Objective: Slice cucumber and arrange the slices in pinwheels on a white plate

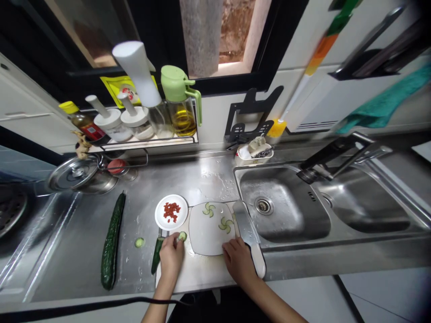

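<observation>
My left hand (pixel 171 255) is closed in a pinch at a cucumber slice (pixel 182 236), by the left edge of a square white plate (pixel 208 240). Beside that hand lies a cut cucumber piece (pixel 156 256). My right hand (pixel 239 262) rests with fingers extended at the plate's lower right rim. Two pinwheels of thin cucumber slices (pixel 226 225) lie on the plate, which sits on a cutting board (pixel 202 273). A cleaver (pixel 245 220) lies along the plate's right side, its handle by my right hand. Chopped red bits fill the middle of a round white dish (pixel 162 220).
A whole cucumber (pixel 112 244) and a loose cucumber slice (pixel 139 242) lie on the steel counter to the left. The double sink (pixel 279 197) with its faucet (pixel 333 157) is on the right. A seasoning rack (pixel 151 142) and a lidded pot (pixel 81 175) stand behind.
</observation>
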A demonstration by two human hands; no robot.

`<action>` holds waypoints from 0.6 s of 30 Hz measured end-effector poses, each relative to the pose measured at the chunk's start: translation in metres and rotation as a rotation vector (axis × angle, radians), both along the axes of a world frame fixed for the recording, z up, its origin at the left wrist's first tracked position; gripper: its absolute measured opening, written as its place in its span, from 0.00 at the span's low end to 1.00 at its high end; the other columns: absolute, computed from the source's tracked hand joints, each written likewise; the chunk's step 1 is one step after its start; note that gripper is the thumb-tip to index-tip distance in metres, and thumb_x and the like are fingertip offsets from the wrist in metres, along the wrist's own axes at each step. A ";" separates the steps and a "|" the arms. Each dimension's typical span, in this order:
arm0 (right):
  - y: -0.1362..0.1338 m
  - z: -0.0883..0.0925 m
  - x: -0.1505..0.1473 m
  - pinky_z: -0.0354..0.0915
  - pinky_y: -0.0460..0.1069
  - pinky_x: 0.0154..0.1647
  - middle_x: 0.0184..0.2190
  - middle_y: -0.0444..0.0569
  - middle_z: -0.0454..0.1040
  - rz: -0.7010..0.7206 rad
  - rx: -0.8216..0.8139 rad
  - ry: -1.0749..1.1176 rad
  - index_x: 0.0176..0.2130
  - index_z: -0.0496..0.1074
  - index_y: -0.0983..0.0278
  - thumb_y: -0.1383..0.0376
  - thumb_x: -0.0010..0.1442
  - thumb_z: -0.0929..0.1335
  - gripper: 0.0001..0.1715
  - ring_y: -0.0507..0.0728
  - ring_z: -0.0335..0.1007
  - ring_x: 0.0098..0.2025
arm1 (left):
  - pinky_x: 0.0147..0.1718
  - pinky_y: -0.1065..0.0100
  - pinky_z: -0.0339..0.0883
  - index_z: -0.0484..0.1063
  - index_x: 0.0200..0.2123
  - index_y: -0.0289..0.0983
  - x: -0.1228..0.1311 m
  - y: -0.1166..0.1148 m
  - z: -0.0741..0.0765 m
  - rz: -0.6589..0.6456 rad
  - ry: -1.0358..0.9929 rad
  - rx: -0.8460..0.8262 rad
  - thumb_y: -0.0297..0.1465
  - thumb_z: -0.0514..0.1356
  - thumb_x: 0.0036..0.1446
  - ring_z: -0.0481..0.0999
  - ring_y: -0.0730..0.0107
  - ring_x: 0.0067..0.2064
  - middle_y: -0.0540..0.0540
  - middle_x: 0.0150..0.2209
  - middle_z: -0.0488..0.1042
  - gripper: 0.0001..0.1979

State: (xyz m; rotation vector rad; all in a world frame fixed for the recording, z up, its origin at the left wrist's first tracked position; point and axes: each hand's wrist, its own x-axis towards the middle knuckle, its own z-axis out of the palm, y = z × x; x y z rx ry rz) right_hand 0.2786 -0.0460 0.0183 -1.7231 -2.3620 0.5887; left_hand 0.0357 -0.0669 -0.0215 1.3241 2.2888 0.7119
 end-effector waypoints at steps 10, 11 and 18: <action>0.000 -0.007 -0.004 0.54 0.50 0.37 0.32 0.48 0.71 0.001 0.008 0.050 0.32 0.72 0.62 0.70 0.60 0.65 0.07 0.58 0.61 0.40 | 0.36 0.68 0.64 0.73 0.32 0.39 -0.006 0.004 0.004 0.032 -0.115 -0.032 0.37 0.54 0.53 0.73 0.66 0.32 0.46 0.31 0.76 0.12; 0.001 -0.007 -0.005 0.54 0.50 0.37 0.32 0.48 0.71 0.006 0.006 0.062 0.32 0.72 0.62 0.70 0.60 0.65 0.07 0.58 0.61 0.40 | 0.34 0.69 0.64 0.73 0.32 0.38 -0.007 0.004 0.006 0.029 -0.135 -0.037 0.38 0.54 0.52 0.72 0.67 0.30 0.47 0.30 0.75 0.12; 0.007 -0.004 -0.014 0.58 0.51 0.43 0.33 0.49 0.71 0.044 -0.034 0.232 0.34 0.73 0.64 0.73 0.56 0.65 0.08 0.58 0.61 0.40 | 0.27 0.74 0.59 0.73 0.30 0.37 0.001 0.007 0.031 -0.134 -0.372 -0.026 0.40 0.57 0.52 0.65 0.74 0.24 0.53 0.21 0.67 0.13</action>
